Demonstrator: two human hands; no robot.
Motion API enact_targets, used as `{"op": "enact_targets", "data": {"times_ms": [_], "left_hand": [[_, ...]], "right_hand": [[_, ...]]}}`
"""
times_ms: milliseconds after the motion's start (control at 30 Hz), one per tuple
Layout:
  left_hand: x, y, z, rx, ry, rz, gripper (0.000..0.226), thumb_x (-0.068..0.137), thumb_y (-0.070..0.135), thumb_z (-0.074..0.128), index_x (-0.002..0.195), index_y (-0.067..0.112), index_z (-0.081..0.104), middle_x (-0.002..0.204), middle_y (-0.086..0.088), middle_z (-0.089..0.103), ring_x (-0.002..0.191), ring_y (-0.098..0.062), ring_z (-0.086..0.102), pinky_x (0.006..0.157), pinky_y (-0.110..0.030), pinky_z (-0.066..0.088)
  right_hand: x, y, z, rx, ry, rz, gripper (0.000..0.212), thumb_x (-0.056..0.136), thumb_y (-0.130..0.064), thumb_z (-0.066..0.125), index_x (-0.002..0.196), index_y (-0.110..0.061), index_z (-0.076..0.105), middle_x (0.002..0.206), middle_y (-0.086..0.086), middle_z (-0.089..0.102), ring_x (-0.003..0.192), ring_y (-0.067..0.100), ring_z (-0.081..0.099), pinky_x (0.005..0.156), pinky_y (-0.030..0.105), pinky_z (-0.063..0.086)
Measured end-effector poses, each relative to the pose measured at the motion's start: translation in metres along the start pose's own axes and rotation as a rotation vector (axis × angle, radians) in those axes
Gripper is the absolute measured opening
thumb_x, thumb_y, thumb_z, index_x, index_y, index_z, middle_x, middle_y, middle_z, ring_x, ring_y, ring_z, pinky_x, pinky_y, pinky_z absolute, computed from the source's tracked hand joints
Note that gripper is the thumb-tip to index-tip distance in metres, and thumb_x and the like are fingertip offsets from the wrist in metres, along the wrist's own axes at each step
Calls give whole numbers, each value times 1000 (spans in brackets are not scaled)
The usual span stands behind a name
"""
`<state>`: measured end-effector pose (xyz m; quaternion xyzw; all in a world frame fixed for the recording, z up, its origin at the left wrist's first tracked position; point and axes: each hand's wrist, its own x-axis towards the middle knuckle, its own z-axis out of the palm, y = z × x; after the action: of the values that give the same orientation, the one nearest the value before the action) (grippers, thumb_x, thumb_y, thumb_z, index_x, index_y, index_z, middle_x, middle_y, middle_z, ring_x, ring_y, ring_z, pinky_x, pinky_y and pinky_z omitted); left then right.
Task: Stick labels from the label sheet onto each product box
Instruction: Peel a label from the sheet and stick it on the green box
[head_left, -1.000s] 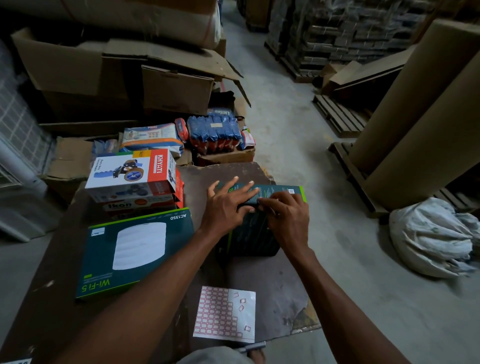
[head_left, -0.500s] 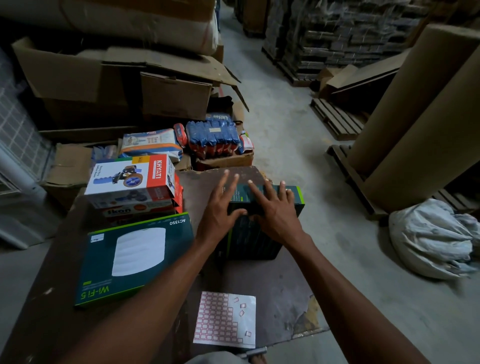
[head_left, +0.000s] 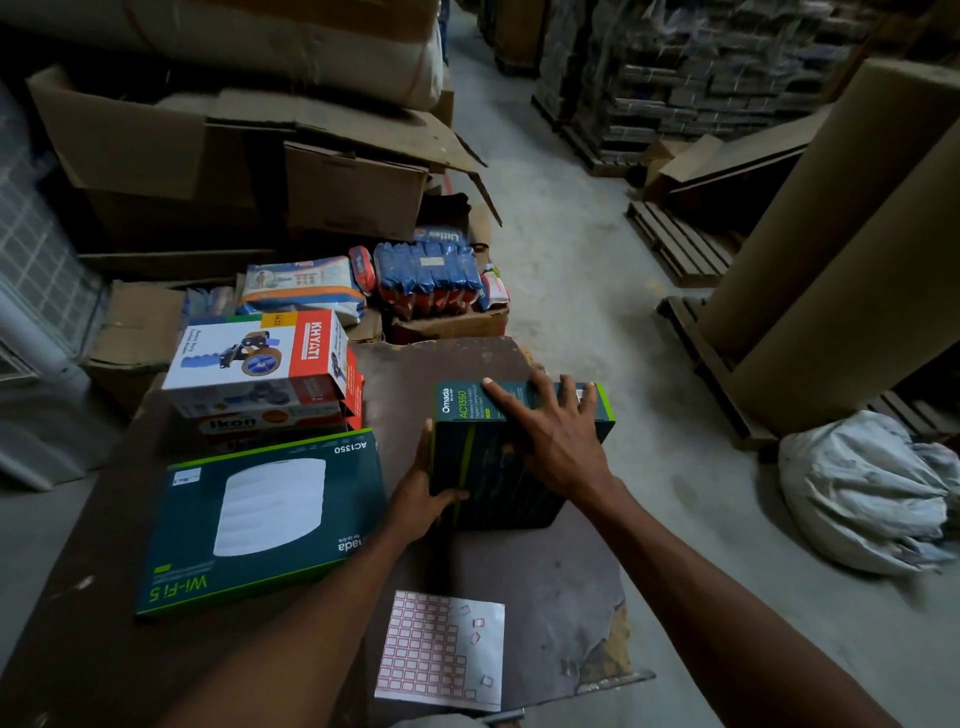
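Upright dark-green cardboard product box (head_left: 519, 457) stands mid-table on the brown work surface (head_left: 545, 571), just right of the flat teal Wi-Fi box (head_left: 260, 525); white label sheet with red-bordered stickers (head_left: 441, 649) lies near the front edge. Left hand (head_left: 415, 499) grips the box's left lower corner, thumb curled round the front — right hand (head_left: 550, 431) lies flat on top, fingers straight and spread. Judgement: press evenly across the top face (label itself not discernible) while the left steadies the box — avoid tipping it.

Looked forward and down from head height, close over the bench (head_left: 545, 571), with warehouse floor (head_left: 571, 270) stretching beyond.
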<state>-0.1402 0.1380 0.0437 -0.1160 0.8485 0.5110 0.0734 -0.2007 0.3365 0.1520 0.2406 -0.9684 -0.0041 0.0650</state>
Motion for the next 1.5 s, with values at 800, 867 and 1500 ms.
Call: {"op": "enact_targets", "data": {"times_ms": [800,867,1500], "left_hand": [[36,48,25,607,244,482,66,84,70,45,147,61,28,134,5,51,118,-25,45,102,-56,34],[35,45,32,657,225,475,68,84,68,48,147,64,23,137,6,48,121,-25,43,105,-58,30],[39,59,44,891,-27,462,77,87,64,57,153,54,19,148,5,39,133,-28,34,115,-63,11]], "right_hand": [[-50,137,56,872,48,556,88,67,0,75,144,-34,48,130,0,64,119,25,61,90,41,54],[-54,128,60,934,83,647,79,64,-1,69,137,-28,58,120,2,69,114,26,65,86,36,54],[-45,118,59,927,-134,874,49,76,-65,76,107,-28,69,102,3,71,92,27,69,59,30,47]]}}
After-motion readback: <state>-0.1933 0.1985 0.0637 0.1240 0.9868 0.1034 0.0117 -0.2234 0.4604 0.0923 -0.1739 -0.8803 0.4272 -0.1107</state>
